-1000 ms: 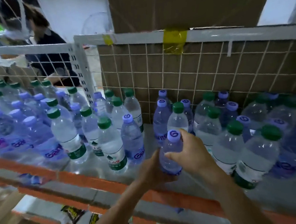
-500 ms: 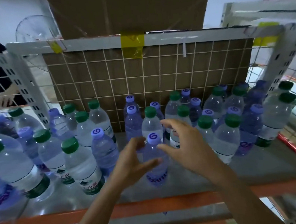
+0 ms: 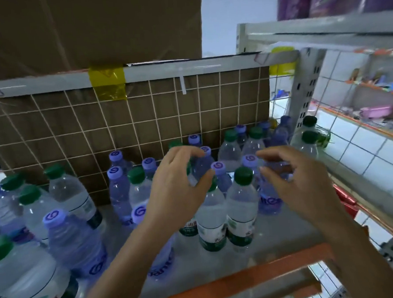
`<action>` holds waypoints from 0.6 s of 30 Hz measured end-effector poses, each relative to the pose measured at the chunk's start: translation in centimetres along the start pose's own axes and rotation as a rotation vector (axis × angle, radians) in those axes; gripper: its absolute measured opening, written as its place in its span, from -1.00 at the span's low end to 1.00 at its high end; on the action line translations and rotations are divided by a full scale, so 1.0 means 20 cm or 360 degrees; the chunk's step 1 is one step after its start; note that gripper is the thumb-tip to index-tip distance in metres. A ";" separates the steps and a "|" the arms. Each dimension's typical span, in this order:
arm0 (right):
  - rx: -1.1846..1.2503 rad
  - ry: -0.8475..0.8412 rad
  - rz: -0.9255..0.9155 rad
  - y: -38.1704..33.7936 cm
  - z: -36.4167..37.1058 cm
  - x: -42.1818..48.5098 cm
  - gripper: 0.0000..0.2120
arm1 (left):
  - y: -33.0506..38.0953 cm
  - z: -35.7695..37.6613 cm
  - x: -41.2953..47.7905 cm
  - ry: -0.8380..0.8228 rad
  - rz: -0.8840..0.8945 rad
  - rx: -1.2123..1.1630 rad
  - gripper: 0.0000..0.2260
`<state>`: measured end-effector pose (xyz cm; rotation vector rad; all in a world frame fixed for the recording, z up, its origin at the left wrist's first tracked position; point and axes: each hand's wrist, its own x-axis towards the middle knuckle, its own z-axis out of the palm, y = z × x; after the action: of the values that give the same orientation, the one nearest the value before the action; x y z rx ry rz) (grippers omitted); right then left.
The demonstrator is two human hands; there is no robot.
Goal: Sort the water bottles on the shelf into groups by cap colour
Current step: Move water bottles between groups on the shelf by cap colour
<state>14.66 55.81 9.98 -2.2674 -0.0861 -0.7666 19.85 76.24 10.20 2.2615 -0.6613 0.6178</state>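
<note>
Several water bottles with green caps and purple caps stand mixed on the grey shelf [image 3: 288, 237]. My left hand [image 3: 177, 187] hovers with loosely curled fingers over the middle cluster, holding nothing. Just under its wrist stands a purple-capped bottle [image 3: 138, 215]. My right hand [image 3: 291, 180] hovers to the right, fingers curved and empty, beside a purple-capped bottle [image 3: 249, 161]. Between the hands stand a green-capped bottle [image 3: 243, 196] and a purple cap [image 3: 217, 167]. More green-capped bottles [image 3: 28, 196] stand at the left.
A wire grid backed with cardboard [image 3: 143, 120] closes the shelf's back. A white upright post [image 3: 303, 101] and a wire side panel bound the right end. The orange front rail [image 3: 244, 277] runs below. A cardboard box [image 3: 87, 29] sits on top.
Both hands have let go of the purple-capped bottle, which now stands on the shelf, and have moved right and back over the middle cluster. The view has swung to the right.
</note>
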 end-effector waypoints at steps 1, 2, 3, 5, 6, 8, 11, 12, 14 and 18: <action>-0.0035 -0.0008 0.0032 0.05 -0.02 0.01 -0.76 | 0.02 0.03 0.04 -0.0038 0.0031 0.0005 -0.74; -0.0061 -0.0022 0.0061 0.10 -0.04 0.01 -0.75 | 0.05 0.06 0.08 -0.0080 0.0059 0.0004 -0.73; -0.0080 -0.0034 0.0085 0.14 -0.07 0.02 -0.74 | 0.07 0.10 0.12 -0.0123 0.0079 0.0008 -0.71; -0.0146 -0.0030 0.0099 0.22 -0.11 0.04 -0.70 | 0.11 0.16 0.19 -0.0204 0.0104 0.0055 -0.67; -0.0184 -0.0005 0.0092 0.25 -0.13 0.05 -0.69 | 0.12 0.20 0.22 -0.0236 0.0124 0.0089 -0.66; -0.0247 0.0076 0.0094 0.33 -0.16 0.07 -0.70 | 0.15 0.25 0.27 -0.0319 0.0134 0.0137 -0.63; -0.0302 0.0192 0.0255 0.45 -0.20 0.12 -0.65 | 0.17 0.31 0.31 -0.0500 0.0124 0.0144 -0.64; -0.0299 0.0201 0.0327 0.48 -0.20 0.14 -0.61 | 0.18 0.33 0.32 -0.0580 0.0109 0.0155 -0.64; -0.0258 0.0180 0.0450 0.55 -0.19 0.16 -0.51 | 0.19 0.35 0.33 -0.0761 0.0094 0.0217 -0.61; -0.0116 0.0180 0.0609 0.62 -0.13 0.21 -0.39 | 0.19 0.36 0.34 -0.1021 0.0062 0.0251 -0.60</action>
<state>20.19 44.25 6.04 -2.2079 0.4233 -0.6970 24.44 66.66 11.40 2.6097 -0.9865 -0.0650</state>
